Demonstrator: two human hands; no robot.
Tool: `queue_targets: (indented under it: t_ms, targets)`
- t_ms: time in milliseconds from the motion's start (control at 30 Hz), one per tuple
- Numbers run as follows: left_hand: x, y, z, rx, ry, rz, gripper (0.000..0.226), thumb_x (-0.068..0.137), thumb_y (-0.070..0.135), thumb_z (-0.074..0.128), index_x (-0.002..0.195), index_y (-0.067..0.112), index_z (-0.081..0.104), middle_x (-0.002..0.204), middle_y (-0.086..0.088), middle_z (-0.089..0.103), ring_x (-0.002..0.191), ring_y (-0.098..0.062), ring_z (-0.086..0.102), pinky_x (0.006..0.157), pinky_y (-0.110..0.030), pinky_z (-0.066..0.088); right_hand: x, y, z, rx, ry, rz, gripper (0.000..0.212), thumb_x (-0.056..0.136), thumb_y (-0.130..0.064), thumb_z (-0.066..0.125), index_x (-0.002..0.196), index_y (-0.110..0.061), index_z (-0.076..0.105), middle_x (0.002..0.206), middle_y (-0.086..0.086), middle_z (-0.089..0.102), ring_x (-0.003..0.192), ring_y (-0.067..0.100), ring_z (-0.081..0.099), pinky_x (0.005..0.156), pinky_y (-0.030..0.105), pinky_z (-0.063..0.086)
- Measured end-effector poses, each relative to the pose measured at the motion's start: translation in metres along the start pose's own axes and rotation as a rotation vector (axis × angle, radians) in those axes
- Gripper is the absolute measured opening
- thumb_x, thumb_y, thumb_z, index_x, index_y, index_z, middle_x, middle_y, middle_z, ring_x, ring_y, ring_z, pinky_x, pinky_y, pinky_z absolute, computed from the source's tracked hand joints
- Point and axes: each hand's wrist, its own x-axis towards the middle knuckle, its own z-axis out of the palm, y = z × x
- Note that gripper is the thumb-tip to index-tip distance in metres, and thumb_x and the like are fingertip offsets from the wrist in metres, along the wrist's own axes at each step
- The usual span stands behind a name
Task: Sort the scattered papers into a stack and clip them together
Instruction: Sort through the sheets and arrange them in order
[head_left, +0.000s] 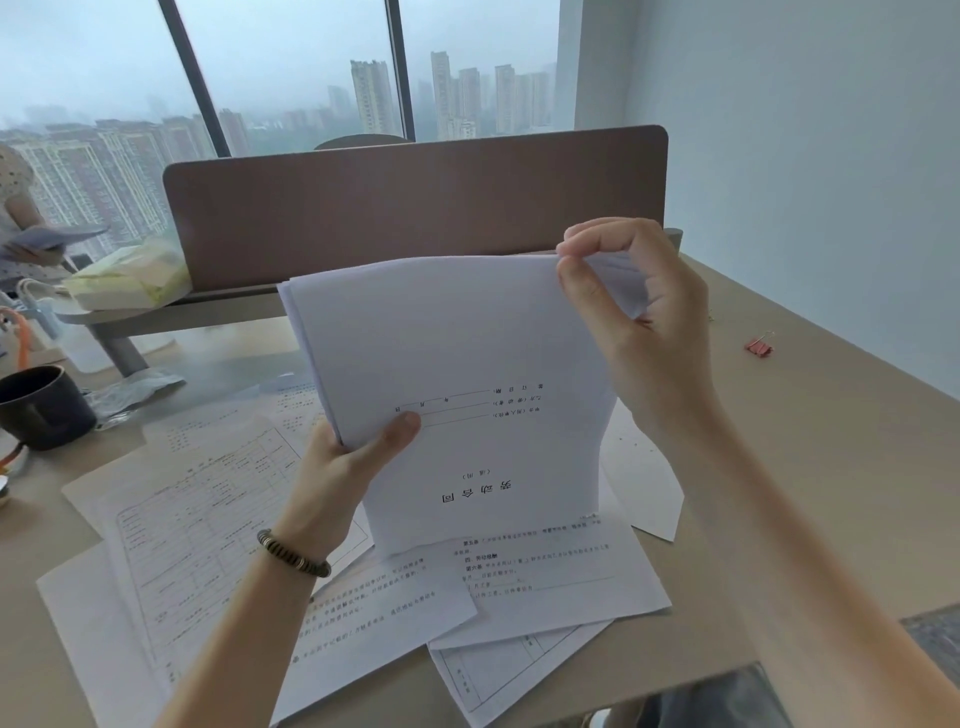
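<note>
So that the edges square up, my left hand (337, 467) grips the stack (457, 384) upright above the desk (810, 467); my right hand (639, 322) pinches its top corner, with the clip (759, 345) to the stack's right.

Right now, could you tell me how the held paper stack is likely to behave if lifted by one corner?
Probably floppy: the paper stack already bows between the left hand and right hand. Sheets look unclipped, so they may fan apart or slip.

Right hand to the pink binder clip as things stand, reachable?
Probably yes, but not yet free: the right hand pinches the held stack at its top corner. The binder clip lies on bare desk to its right, nothing between.
</note>
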Motion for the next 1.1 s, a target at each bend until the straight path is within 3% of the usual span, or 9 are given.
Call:
queue_targets:
  t_ms: [300, 400, 467, 533, 633, 700, 800, 933, 1100]
  targets:
    - [0.002, -0.008, 0.001, -0.039, 0.023, -0.02, 0.03, 0.075, 0.01, 0.071, 0.1, 0.023, 0.077, 0.109, -0.002, 0.077, 0.101, -0.02, 0.073, 0.081, -0.031, 0.06, 0.007, -0.004, 0.006, 0.181, 0.123, 0.188, 0.012, 0.092, -0.011, 0.071, 0.087, -0.022, 0.07, 0.083, -0.02, 0.071, 0.084, -0.007, 0.063, 0.08, 0.01, 0.045]
    - [0.002, -0.008, 0.0, -0.036, 0.023, -0.005, 0.03, 0.076, 0.011, 0.072, 0.099, 0.028, 0.079, 0.11, -0.002, 0.076, 0.102, -0.02, 0.072, 0.084, -0.033, 0.059, 0.007, -0.006, 0.006, 0.261, 0.148, 0.2, 0.009, 0.092, -0.014, 0.07, 0.088, -0.021, 0.067, 0.086, -0.015, 0.069, 0.084, -0.002, 0.061, 0.078, 0.012, 0.045]
    - [0.002, -0.008, 0.0, -0.022, 0.019, 0.001, 0.029, 0.075, 0.013, 0.075, 0.1, 0.028, 0.078, 0.111, -0.003, 0.076, 0.103, -0.022, 0.072, 0.085, -0.035, 0.059, 0.006, 0.0, 0.005, 0.291, 0.125, 0.209, 0.006, 0.094, -0.025, 0.068, 0.093, -0.02, 0.064, 0.095, 0.002, 0.07, 0.09, 0.006, 0.061, 0.083, 0.019, 0.045]
    - [0.002, -0.008, 0.001, -0.009, 0.014, 0.001, 0.027, 0.076, 0.013, 0.077, 0.099, 0.028, 0.079, 0.11, -0.003, 0.077, 0.102, -0.022, 0.072, 0.083, -0.034, 0.059, 0.002, 0.013, 0.002, 0.304, 0.083, 0.253, 0.024, 0.091, -0.046, 0.064, 0.097, -0.023, 0.064, 0.104, 0.014, 0.07, 0.094, 0.018, 0.061, 0.084, 0.03, 0.045]
    - [0.002, -0.009, 0.005, 0.012, 0.008, -0.011, 0.025, 0.077, 0.011, 0.076, 0.092, 0.03, 0.08, 0.102, 0.0, 0.078, 0.094, -0.017, 0.074, 0.077, -0.029, 0.059, -0.01, 0.032, -0.001, 0.382, 0.043, 0.349, 0.063, 0.077, -0.081, 0.057, 0.1, -0.023, 0.067, 0.097, 0.007, 0.065, 0.088, 0.02, 0.059, 0.072, 0.03, 0.044]
    - [0.003, -0.01, 0.006, 0.027, 0.013, -0.028, 0.021, 0.077, 0.012, 0.078, 0.088, 0.029, 0.081, 0.098, 0.001, 0.079, 0.089, -0.017, 0.075, 0.078, -0.033, 0.061, -0.018, 0.045, -0.004, 0.419, 0.005, 0.37, 0.077, 0.068, -0.091, 0.054, 0.1, -0.021, 0.067, 0.087, 0.007, 0.057, 0.079, 0.022, 0.053, 0.061, 0.03, 0.037]
    - [0.004, -0.011, 0.008, -0.005, 0.035, -0.032, 0.017, 0.076, 0.02, 0.071, 0.086, 0.028, 0.082, 0.096, 0.002, 0.079, 0.089, -0.016, 0.075, 0.081, -0.034, 0.061, -0.025, 0.057, -0.005, 0.486, -0.066, 0.423, 0.074, 0.071, -0.085, 0.061, 0.101, -0.018, 0.065, 0.086, 0.0, 0.063, 0.078, 0.02, 0.057, 0.061, 0.03, 0.038]
    - [0.005, -0.012, 0.01, -0.047, 0.095, -0.008, 0.02, 0.078, 0.019, 0.067, 0.085, 0.031, 0.082, 0.095, 0.006, 0.079, 0.089, -0.011, 0.074, 0.08, -0.03, 0.061, -0.036, 0.062, 0.001, 0.532, -0.182, 0.482, 0.039, 0.087, -0.051, 0.07, 0.109, -0.02, 0.071, 0.102, -0.005, 0.077, 0.096, 0.014, 0.072, 0.078, 0.027, 0.057]
    - [0.007, -0.011, 0.014, -0.046, 0.147, 0.044, 0.021, 0.08, 0.017, 0.067, 0.085, 0.03, 0.082, 0.096, 0.007, 0.079, 0.091, -0.011, 0.074, 0.081, -0.031, 0.06, -0.042, 0.057, 0.01, 0.492, -0.138, 0.516, 0.007, 0.084, -0.031, 0.078, 0.087, -0.026, 0.08, 0.091, -0.004, 0.079, 0.084, 0.014, 0.076, 0.069, 0.029, 0.059]
